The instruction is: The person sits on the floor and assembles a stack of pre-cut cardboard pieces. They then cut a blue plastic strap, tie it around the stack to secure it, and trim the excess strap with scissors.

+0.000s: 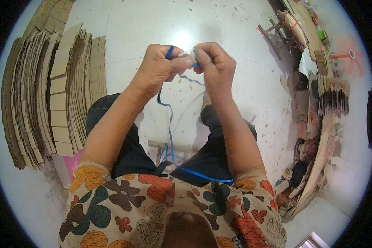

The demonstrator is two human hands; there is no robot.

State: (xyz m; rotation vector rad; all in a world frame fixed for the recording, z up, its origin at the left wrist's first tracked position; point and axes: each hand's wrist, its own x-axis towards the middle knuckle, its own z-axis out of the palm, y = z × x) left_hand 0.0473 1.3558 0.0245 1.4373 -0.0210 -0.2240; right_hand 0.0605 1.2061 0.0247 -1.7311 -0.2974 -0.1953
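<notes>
In front of me, above the floor, my left hand (159,64) and my right hand (215,62) come together with their fingers pinched. A blue plastic strap (171,124) runs through my left hand, and a short dark blue bit of it stands up by the fingers. From there it hangs down between my knees and lies across my lap. Between the fingertips is a small whitish, blurred piece (191,53), with a bit of blue under my right thumb. A thin crinkled blue strand dangles below the hands. How the pieces join is hidden by the fingers.
Tall stacks of flattened cardboard (62,95) line the left side. A wooden stool (273,39) stands at the far right, near a fan with orange blades (347,54). Mixed goods and boards (308,124) run along the right wall. Wooden bars (153,145) show between my legs.
</notes>
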